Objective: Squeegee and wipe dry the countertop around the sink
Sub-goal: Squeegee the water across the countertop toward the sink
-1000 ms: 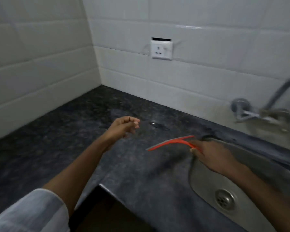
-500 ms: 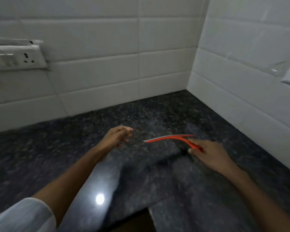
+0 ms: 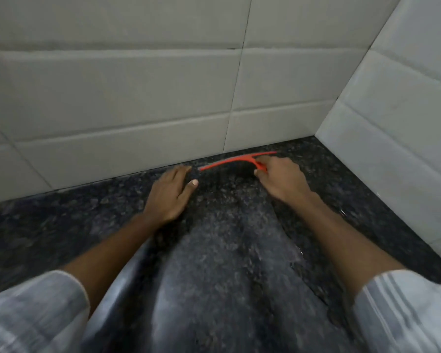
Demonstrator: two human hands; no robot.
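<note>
A thin red squeegee lies with its blade along the back of the dark speckled granite countertop, close to the foot of the tiled wall. My right hand is closed around its short handle at the blade's right part. My left hand rests palm down on the counter just left of the blade's left tip, fingers spread, holding nothing. The sink is out of view.
White tiled walls meet in a corner at the back right of the counter. The wall on the right runs close beside my right forearm. Grey sleeves cover both upper arms at the bottom of the frame.
The view has swung left, away from the sink and tap, toward the corner. Both hands have reached forward; the squeegee has gone from mid-air to the back edge, and my left hand has flattened on the counter.
</note>
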